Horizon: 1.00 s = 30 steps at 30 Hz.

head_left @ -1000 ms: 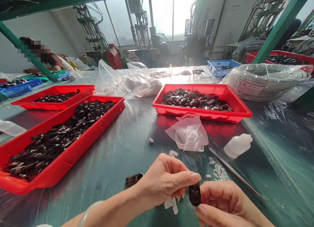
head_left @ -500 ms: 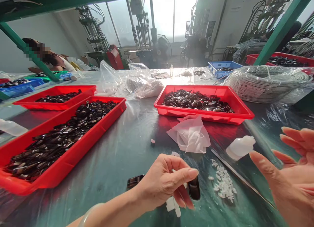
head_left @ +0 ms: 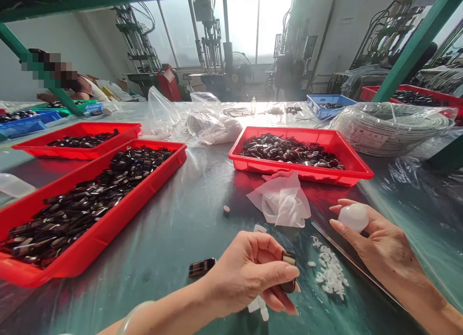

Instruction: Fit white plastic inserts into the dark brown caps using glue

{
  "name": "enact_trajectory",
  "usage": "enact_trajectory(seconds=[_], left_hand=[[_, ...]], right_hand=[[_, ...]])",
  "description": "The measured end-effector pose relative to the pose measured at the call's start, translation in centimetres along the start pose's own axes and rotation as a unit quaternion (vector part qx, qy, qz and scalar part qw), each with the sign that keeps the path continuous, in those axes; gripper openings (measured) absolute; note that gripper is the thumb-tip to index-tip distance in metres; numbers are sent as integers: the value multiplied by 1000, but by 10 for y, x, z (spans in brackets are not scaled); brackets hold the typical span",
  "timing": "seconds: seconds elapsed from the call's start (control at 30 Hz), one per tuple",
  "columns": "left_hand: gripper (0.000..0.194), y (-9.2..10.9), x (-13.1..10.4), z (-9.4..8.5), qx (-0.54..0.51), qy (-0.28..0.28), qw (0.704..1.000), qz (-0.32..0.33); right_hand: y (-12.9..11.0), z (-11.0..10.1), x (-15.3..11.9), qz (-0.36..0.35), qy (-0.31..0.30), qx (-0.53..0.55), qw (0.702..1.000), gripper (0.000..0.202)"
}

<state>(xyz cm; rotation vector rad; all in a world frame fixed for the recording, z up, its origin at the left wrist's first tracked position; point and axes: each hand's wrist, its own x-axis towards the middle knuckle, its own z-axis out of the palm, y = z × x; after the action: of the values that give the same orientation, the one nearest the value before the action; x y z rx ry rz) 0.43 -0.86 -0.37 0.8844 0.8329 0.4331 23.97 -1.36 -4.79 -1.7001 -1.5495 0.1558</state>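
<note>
Between the thumb and fingers of my left hand (head_left: 249, 270) is a small glossy black plastic piece (head_left: 288, 286), with a pale patch showing near its top. My right hand (head_left: 387, 238) is wrapped round a white squeeze bottle (head_left: 353, 216), whose rounded end faces me; the rest of it is hidden by the hand. Below the right hand lies a heap of small white bits (head_left: 331, 272). White rectangular pieces (head_left: 258, 306) lie partly under my left hand. Beside the left wrist rests a dark shiny piece (head_left: 201, 267).
Red trays of black pieces stand at left (head_left: 159, 192) and centre (head_left: 300, 173), with a crumpled white cloth (head_left: 284, 202) before the centre one. A thin metal strip (head_left: 347, 255) runs beneath the right hand. Wrapped cable coil (head_left: 390, 127) sits far right. Another person (head_left: 85, 86) is at back left.
My right hand has moved left from its open pose and closed round the white bottle, which is now turned end-on. In my left hand the black piece has turned, showing its pale patch.
</note>
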Motion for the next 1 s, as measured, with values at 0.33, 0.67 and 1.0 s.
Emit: enact_trajectory(seconds=[0.33,0.67,1.0], left_hand=[[24,-7,-1,5,9,-22,999,-43],[25,-7,-1,8,54,-22,997,-55],[14,-7,-1,8,83,-38,994,-62]], right_hand=[[-32,-11,-20,-307,-23,-26,951,47],[-46,-14,-32,-330,-29,-76,940,50],[-46,-16,-35,-362,-48,-71,928,41]])
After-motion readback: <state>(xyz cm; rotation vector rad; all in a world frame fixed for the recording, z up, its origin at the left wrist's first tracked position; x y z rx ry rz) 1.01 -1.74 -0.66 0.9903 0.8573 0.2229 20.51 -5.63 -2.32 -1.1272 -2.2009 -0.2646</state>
